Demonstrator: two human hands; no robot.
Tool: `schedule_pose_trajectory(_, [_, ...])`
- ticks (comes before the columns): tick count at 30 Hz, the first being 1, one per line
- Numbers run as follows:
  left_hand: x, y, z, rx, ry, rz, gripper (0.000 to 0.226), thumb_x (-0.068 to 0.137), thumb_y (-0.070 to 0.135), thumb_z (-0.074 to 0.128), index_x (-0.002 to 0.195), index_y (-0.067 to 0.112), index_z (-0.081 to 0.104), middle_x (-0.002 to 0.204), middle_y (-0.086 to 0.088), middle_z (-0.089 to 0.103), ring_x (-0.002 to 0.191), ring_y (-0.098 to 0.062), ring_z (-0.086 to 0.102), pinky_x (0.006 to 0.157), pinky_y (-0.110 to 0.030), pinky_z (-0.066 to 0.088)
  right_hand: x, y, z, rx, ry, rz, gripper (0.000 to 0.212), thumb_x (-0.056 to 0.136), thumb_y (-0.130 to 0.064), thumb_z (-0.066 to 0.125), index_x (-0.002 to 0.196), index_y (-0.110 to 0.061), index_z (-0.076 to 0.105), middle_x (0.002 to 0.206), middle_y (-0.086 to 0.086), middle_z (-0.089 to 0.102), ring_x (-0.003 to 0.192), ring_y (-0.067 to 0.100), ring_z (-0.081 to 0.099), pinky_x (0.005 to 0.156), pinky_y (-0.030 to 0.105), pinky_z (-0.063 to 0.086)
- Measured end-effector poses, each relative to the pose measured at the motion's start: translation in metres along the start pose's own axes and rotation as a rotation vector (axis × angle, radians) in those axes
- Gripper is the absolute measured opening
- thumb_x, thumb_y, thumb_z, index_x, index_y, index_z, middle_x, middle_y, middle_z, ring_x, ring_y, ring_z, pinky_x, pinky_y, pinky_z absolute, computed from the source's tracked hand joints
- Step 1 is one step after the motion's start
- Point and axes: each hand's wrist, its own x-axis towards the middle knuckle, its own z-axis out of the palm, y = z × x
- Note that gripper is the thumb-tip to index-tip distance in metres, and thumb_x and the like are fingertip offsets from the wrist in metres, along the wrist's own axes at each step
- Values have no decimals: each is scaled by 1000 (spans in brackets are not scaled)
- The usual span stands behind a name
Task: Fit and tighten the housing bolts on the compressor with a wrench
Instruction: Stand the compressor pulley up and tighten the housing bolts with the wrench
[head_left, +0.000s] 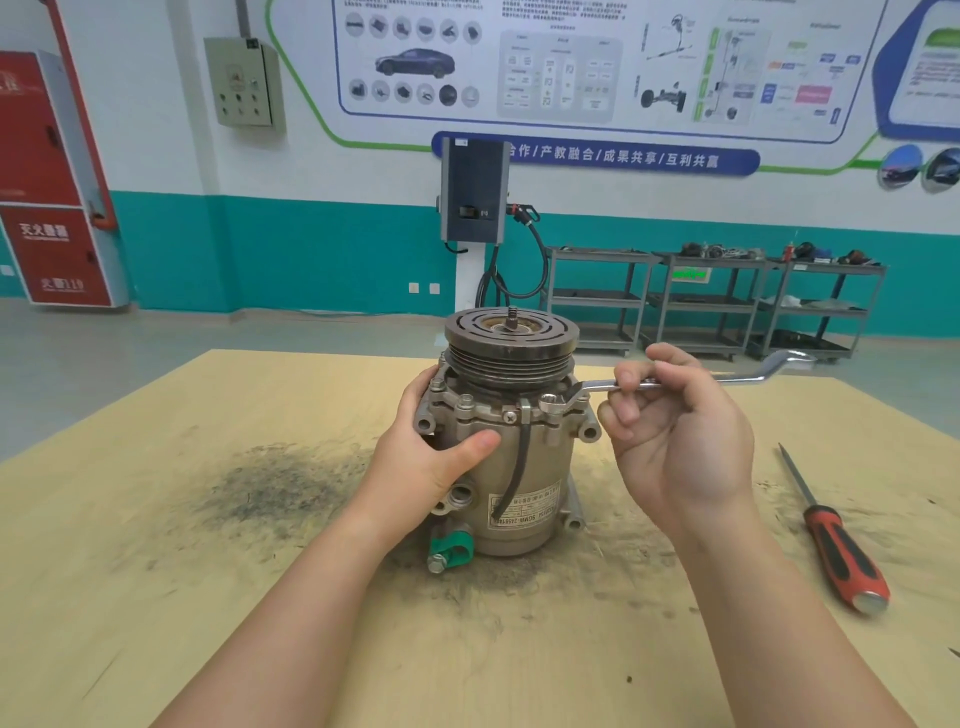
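Observation:
A metal compressor (540, 488) stands upright on the wooden table, its grooved pulley (511, 338) on top. My left hand (431, 452) grips the left side of its housing, thumb across the front. A silver offset ring wrench (748, 376) lies level to the right, its ring end seated over a housing bolt (551, 402) on the front right flange. My right hand (670, 421) holds the wrench shaft with curled fingers close to the ring end. Two more bolt heads (466, 400) show on the left flange.
A red-and-black screwdriver (836, 540) lies on the table (156, 519) to the right. Dark grime stains the wood left of the compressor and around its base. Beyond the table's far edge are metal shelving carts (711, 306) and a wall charger unit (474, 192).

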Motion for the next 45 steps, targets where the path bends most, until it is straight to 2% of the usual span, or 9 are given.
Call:
schedule_pose_trajectory(4, [0,0,0,-10,-4,7,95,53,66,79,136,52,36,126,21,62,115,1,61,86,-19,54,8,-1,-4,56,27,37,22,95,1,29,90,-11,46,58,6,53,43,15,41,41,21,36])
schedule_pose_trajectory(8, [1,-1,-1,11,8,7,97,52,67,78,137,50,36,126,21,62,116,0,60,97,-29,52,9,3,-7,33,11,22,23,95,1,27,87,-12,44,56,5,51,42,15,39,41,21,36])
schedule_pose_trajectory(17, [-4,4,8,-5,72,-1,75,49,65,79,111,68,37,106,36,62,99,16,60,71,-6,50,-27,22,8,-189,13,-415,27,77,0,38,70,-21,54,52,4,48,44,19,41,46,23,34])
schedule_pose_trajectory(23, [-6,2,5,7,47,16,77,73,42,85,130,55,35,119,28,60,103,15,59,72,-4,49,-1,2,-3,-96,112,-117,22,93,6,30,92,-12,42,54,4,52,43,15,40,41,23,33])
schedule_pose_trajectory(26, [-6,4,6,6,50,3,72,72,43,86,118,65,35,113,33,60,99,20,58,70,-2,47,3,1,-5,-116,74,-123,23,93,6,30,90,-13,42,55,4,51,42,16,41,41,22,34])
schedule_pose_trajectory(32, [-5,6,9,-32,57,-4,94,47,65,78,129,54,35,119,26,62,104,10,62,76,-10,52,-19,23,2,-307,131,-506,21,86,0,39,80,-16,52,58,4,57,45,19,45,46,24,36])
schedule_pose_trajectory(36, [-4,3,10,-47,71,15,98,47,61,80,135,47,38,121,21,65,107,6,63,88,-18,53,-37,43,9,-693,-63,-838,22,90,-7,45,86,-22,61,74,-5,59,67,10,55,63,19,43])
schedule_pose_trajectory(41, [-3,0,9,-37,57,29,97,55,57,83,140,42,39,125,16,66,117,-5,62,102,-36,51,-41,48,13,-1004,-226,-909,18,102,-27,42,116,-26,53,89,-23,52,82,7,56,70,20,45])
schedule_pose_trajectory(45, [-3,-1,7,-14,52,19,97,52,64,79,138,49,36,128,21,62,118,0,60,98,-30,52,-30,23,12,-660,-96,-722,17,99,-9,36,106,-24,42,69,-9,59,64,4,54,62,17,42])
